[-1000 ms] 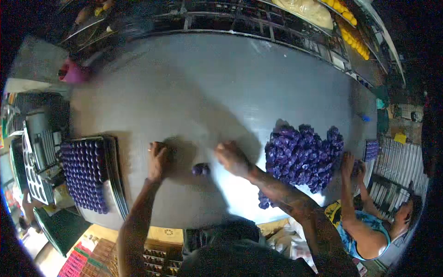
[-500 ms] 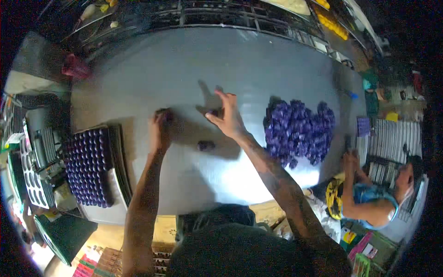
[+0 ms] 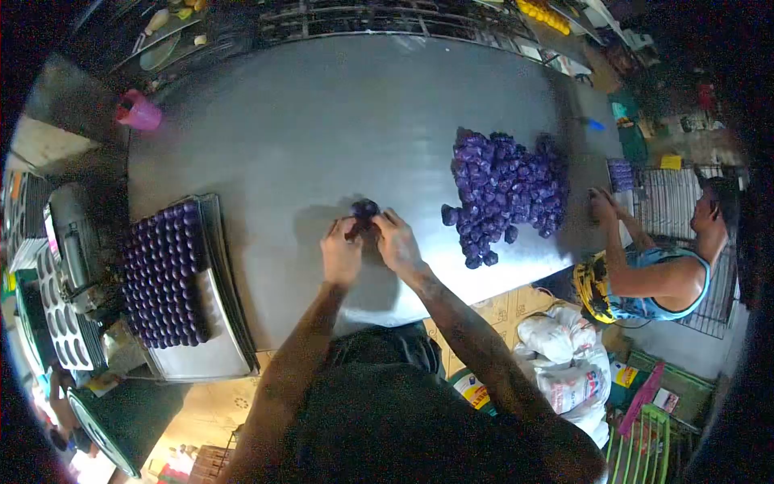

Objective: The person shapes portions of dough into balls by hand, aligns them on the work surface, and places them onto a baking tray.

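My left hand (image 3: 342, 252) and my right hand (image 3: 397, 242) meet over the middle of the metal table (image 3: 322, 105). Their fingertips are closed around a dark purple dough piece (image 3: 365, 210), which bulges out on the far side. Part of it is hidden by the fingers, so whether it is one lump or two I cannot tell. To the right lies a heap of cut purple dough pieces (image 3: 508, 189). On my left, smooth purple dough balls (image 3: 161, 274) stand in close rows on a metal tray (image 3: 218, 339).
A pink cup (image 3: 141, 111) stands at the far left corner. Baking pans (image 3: 66, 319) and a dark machine (image 3: 74, 234) are beyond the tray. At the right edge a co-worker (image 3: 653, 278) works near a small purple batch (image 3: 620, 174). White sacks (image 3: 571, 379) lie on the floor.
My hands, apart before, have come together at the dough. The right hand's spread fingers have closed. The lump lying alone before me is no longer seen there. The whole view has shifted slightly.
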Motion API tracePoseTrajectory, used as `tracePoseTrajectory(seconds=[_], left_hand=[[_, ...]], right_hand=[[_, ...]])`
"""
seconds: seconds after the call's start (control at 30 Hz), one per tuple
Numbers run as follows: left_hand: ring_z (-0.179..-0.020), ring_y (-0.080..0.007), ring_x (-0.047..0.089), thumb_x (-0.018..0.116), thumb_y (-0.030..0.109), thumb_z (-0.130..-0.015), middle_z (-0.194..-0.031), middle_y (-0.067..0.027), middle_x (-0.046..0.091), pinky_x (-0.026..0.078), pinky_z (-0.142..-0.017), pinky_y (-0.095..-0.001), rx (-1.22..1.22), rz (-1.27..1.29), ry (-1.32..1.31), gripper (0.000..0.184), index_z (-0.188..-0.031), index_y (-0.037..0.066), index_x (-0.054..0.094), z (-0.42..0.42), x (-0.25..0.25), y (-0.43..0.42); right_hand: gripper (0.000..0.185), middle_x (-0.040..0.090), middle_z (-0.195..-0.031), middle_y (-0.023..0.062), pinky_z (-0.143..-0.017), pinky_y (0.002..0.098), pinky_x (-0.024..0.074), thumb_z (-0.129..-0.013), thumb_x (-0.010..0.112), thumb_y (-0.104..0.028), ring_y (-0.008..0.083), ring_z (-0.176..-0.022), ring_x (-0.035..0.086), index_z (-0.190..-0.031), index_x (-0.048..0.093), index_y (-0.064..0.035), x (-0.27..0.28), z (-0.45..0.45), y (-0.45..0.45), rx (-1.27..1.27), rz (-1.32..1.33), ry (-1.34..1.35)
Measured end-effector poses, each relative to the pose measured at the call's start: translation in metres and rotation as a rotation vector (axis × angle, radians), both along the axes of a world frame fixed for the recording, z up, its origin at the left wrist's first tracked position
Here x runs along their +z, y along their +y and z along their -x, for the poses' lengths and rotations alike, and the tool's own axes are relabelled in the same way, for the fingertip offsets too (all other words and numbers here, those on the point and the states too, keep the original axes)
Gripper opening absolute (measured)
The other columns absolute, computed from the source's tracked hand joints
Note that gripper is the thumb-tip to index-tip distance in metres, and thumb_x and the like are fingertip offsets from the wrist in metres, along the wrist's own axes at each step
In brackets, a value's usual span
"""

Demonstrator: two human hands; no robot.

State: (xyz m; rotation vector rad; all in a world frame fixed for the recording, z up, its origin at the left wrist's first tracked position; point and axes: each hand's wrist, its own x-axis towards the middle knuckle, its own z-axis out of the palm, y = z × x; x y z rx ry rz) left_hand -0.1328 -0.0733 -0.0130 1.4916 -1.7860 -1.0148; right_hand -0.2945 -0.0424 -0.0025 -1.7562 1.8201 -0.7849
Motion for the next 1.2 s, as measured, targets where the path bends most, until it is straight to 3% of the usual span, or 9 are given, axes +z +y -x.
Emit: tracePoseTrajectory(seconds=[0.13,0.27,0.4,0.5,0.7,0.77,0.87,1.07,1.2], left_hand=[[-0.097,-0.0222,0.071,0.076,0.001,-0.084,-0.114,-0.0129,0.070,0.059,-0.079,-0.0363,0.063,0.066,0.176,0.036,-0.119,0.004,0.070,0.005,-0.025,0.009],[-0.100,-0.0300,0.068,0.067,0.000,-0.091,-0.116,-0.0163,0.067,0.058,-0.083,-0.0414,0.462,-0.293,0.523,0.028,-0.118,0.005,0.068,0.033,-0.004,0.026],[-0.102,-0.0277,0.067,0.071,0.018,-0.094,-0.117,-0.0141,0.067,0.056,-0.085,-0.0397,-0.039,-0.047,0.171,0.035,-0.127,0.009,0.065,0.120,0.012,0.038],[-0.092,-0.0286,0.068,0.071,0.030,-0.095,-0.108,-0.0131,0.072,0.055,-0.078,-0.0376,-0.287,-0.007,-0.199,0.042,-0.131,0.008,0.063,0.215,0.009,0.022],[-0.079,-0.0255,0.073,0.066,0.014,-0.095,-0.099,-0.0182,0.075,0.060,-0.071,-0.0383,-0.153,-0.550,0.325,0.040,-0.133,0.004,0.060,0.229,0.000,0.027],[-0.092,-0.0344,0.069,0.057,0.009,-0.098,-0.105,-0.0191,0.070,0.057,-0.080,-0.0443,0.055,0.083,0.296,0.028,-0.125,0.005,0.061,0.164,-0.034,0.061],[-0.104,-0.0369,0.059,0.054,0.003,-0.097,-0.112,-0.0198,0.061,0.047,-0.090,-0.0490,0.241,-0.046,0.030,0.025,-0.122,0.003,0.059,0.057,0.000,0.101],[-0.116,-0.0381,0.050,0.054,0.008,-0.097,-0.123,-0.0221,0.052,0.041,-0.094,-0.0512,0.094,0.191,-0.416,0.044,-0.140,0.002,0.044,-0.145,-0.031,0.184],[-0.124,-0.0432,0.047,0.056,0.011,-0.097,-0.137,-0.0249,0.046,0.041,-0.102,-0.0531,0.154,0.202,-0.742,0.046,-0.140,0.001,0.044,-0.167,-0.046,0.110]], right_hand=[[0.032,0.064,-0.103,0.0211,-0.083,0.0421,0.0570,-0.087,0.070,-0.010,0.0382,-0.089,0.067,-0.117,0.067,-0.0008,0.001,0.032,-0.003,0.112,0.354,0.166],[0.030,0.066,-0.108,0.0206,-0.087,0.0409,0.0573,-0.092,0.065,-0.005,0.0366,-0.102,0.066,-0.122,0.068,-0.0049,0.049,0.106,0.017,-0.044,0.011,0.166],[0.036,0.065,-0.113,0.0199,-0.090,0.0420,0.0554,-0.093,0.066,-0.009,0.0373,-0.104,0.064,-0.129,0.064,-0.0079,-0.034,0.173,0.069,0.146,-0.460,0.398],[0.027,0.067,-0.111,0.0176,-0.092,0.0433,0.0526,-0.098,0.063,-0.017,0.0337,-0.104,0.064,-0.123,0.066,-0.0055,0.004,0.151,0.111,0.137,-0.342,-0.573],[0.018,0.067,-0.099,0.0064,-0.080,0.0309,0.0529,-0.094,0.071,-0.005,0.0161,-0.087,0.063,-0.110,0.065,-0.0007,-0.018,0.159,0.167,-0.073,-0.183,-0.558],[0.026,0.063,-0.093,0.0043,-0.080,0.0314,0.0507,-0.091,0.076,-0.013,0.0151,-0.085,0.059,-0.111,0.063,-0.0022,-0.009,0.164,0.168,-0.212,-0.240,-0.845],[0.028,0.061,-0.106,0.0074,-0.088,0.0359,0.0488,-0.100,0.065,-0.020,0.0162,-0.096,0.057,-0.120,0.059,-0.0004,0.025,0.161,0.169,0.004,-0.415,-0.397],[0.027,0.057,-0.126,0.0155,-0.096,0.0393,0.0458,-0.107,0.045,-0.010,0.0258,-0.119,0.053,-0.130,0.054,0.0020,-0.005,0.110,0.152,-0.132,-0.273,-0.495],[0.030,0.055,-0.133,0.0191,-0.100,0.0424,0.0451,-0.104,0.045,-0.005,0.0357,-0.123,0.053,-0.132,0.053,0.0038,-0.020,0.096,0.099,0.086,0.161,0.532]])
